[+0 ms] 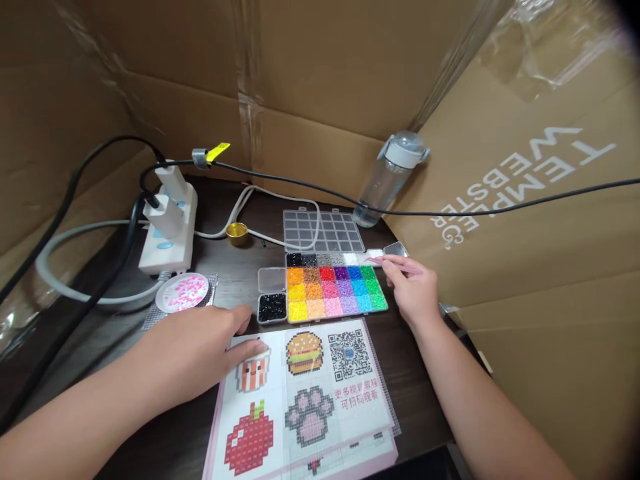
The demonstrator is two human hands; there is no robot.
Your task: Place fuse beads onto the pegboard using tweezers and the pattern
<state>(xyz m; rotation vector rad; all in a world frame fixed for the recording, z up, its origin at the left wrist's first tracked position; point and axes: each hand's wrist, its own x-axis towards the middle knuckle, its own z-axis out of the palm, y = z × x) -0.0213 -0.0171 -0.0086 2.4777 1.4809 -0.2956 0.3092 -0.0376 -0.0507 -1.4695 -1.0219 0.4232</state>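
My left hand (200, 353) lies flat with fingers stretched out, its fingertips resting on the top left corner of a pattern sheet (305, 400) printed with pixel pictures of a burger, an apple and a paw. My right hand (415, 290) is pinched on pink tweezers (383, 262), whose tip reaches over the top right corner of the bead box (333, 290) filled with sorted coloured beads. A small black-bead container (273, 307) sits at the box's left end.
A white dish of pink beads (183, 292) stands left of the box. The box's clear lid (323, 231), a gold cap (237, 231), a water bottle (387, 180) and a power strip (167, 233) with plugs and cables lie behind. Cardboard walls surround the dark table.
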